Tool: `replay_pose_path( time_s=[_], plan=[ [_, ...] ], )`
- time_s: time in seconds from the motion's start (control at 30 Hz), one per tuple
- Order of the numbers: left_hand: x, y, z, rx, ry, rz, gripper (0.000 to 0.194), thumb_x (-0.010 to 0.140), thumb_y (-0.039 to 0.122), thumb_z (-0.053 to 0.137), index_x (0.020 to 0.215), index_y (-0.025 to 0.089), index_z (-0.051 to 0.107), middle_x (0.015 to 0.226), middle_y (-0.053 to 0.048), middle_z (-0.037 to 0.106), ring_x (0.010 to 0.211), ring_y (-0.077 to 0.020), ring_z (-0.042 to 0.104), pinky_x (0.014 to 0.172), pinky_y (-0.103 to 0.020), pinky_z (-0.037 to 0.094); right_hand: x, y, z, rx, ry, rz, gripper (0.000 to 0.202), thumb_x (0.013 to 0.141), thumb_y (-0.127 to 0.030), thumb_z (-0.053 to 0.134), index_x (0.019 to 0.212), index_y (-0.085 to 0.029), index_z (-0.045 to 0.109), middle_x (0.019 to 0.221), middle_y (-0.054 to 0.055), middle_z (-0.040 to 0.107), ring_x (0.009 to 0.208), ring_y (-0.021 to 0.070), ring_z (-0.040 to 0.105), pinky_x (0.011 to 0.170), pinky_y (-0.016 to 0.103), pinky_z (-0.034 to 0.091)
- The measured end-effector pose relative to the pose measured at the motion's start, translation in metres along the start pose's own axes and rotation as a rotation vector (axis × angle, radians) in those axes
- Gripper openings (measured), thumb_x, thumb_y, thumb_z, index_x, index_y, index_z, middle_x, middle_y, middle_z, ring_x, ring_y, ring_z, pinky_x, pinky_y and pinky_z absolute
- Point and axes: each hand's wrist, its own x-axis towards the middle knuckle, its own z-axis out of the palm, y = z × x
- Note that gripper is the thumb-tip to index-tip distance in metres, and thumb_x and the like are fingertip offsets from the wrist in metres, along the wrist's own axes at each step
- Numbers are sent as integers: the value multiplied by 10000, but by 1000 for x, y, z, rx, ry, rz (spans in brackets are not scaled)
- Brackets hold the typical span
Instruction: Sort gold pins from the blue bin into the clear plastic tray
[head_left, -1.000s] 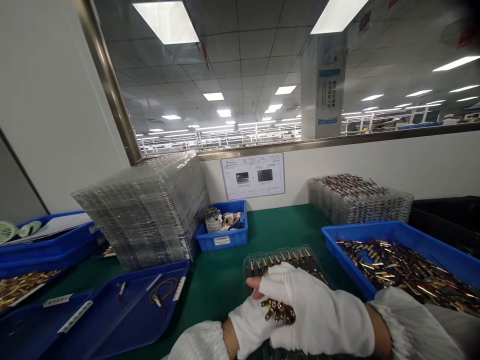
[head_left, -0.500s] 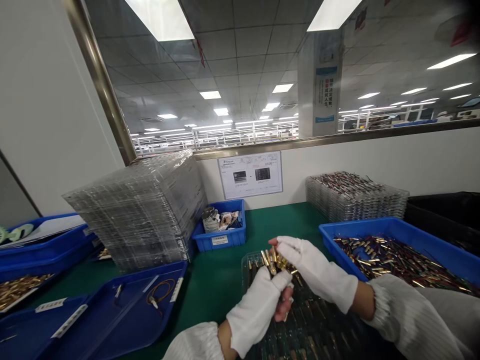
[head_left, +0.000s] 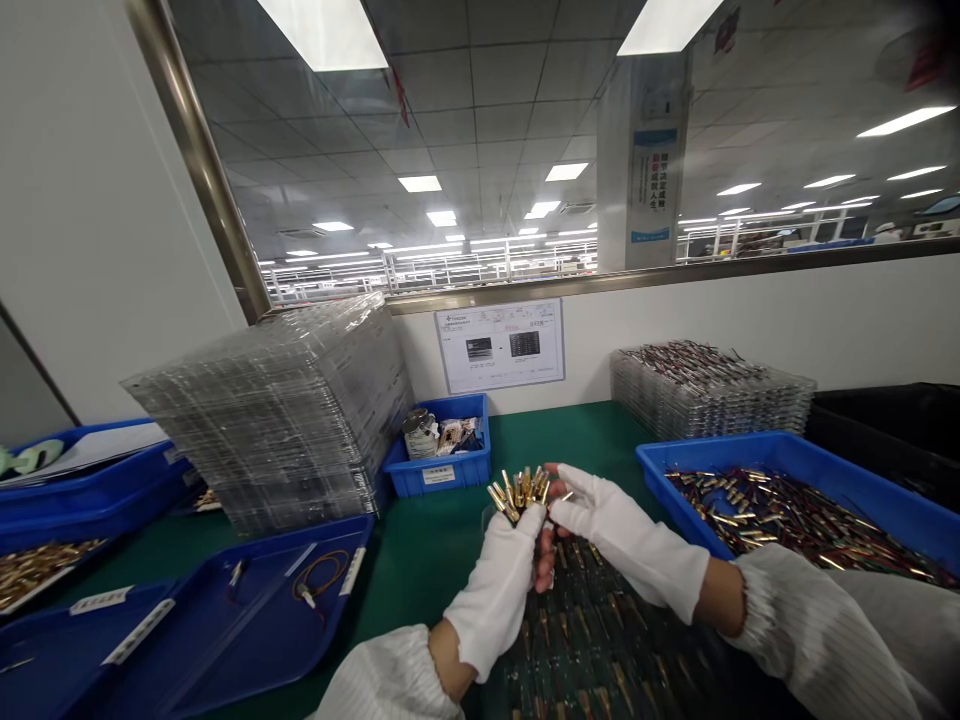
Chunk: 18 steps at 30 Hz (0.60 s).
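The clear tray [head_left: 570, 640] of wired parts lies near, in the middle. Above its far end, the left hand [head_left: 504, 577] grips a bunch of brass pieces [head_left: 523, 492]; the right hand's [head_left: 628, 535] fingers bend against the bunch's right side.

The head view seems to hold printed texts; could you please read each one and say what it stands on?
"决定成败": banner on the pillar; opening characters unclear.
"成就人生": same banner, opening characters unclear.
Wall sheet: too small to read.
Small blue bin's label: too small.
Tray labels: too blurred.
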Motion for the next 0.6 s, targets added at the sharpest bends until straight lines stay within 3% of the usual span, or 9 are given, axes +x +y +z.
replay_pose_path(
  time_s=[0.1, 0.27, 0.43, 0.6],
  plan=[
    [1, 0, -1, 15, 59, 1, 277, 658, 418, 510, 638, 164, 400, 450, 66, 390, 311, -36, 334, 304, -174, 247, 4, 2, 2, 148, 65, 44, 493, 611, -326, 602, 1044, -134, 462, 790, 46, 574, 626, 123, 535, 554, 246, 434],
    [-1, -1, 1, 75, 60, 43, 307, 648, 445, 504, 585, 170, 385, 406, 68, 390, 283, -43, 323, 294, -184, 247, 6, 5, 1, 238, 145, 116, 451, 553, -248, 640, 969, -123, 516, 774, 47, 587, 618, 114, 515, 522, 223, 408],
    [3, -8, -2, 176, 102, 81, 286, 647, 419, 509, 569, 169, 392, 412, 62, 414, 281, -45, 335, 286, -179, 241, 3, 0, 0, 140, 107, 110, 174, 594, -231, 581, 716, -106, 579, 639, 24, 573, 488, 76, 452, 423, 194, 344],
    [5, -6, -3, 167, 143, 90, 264, 639, 394, 528, 606, 179, 378, 402, 80, 386, 274, -40, 316, 279, -174, 223, 7, 0, -7, 4, 231, 101, 97, 602, -218, 546, 625, -124, 550, 440, -36, 477, 367, 52, 375, 385, 191, 300]
  ],
)
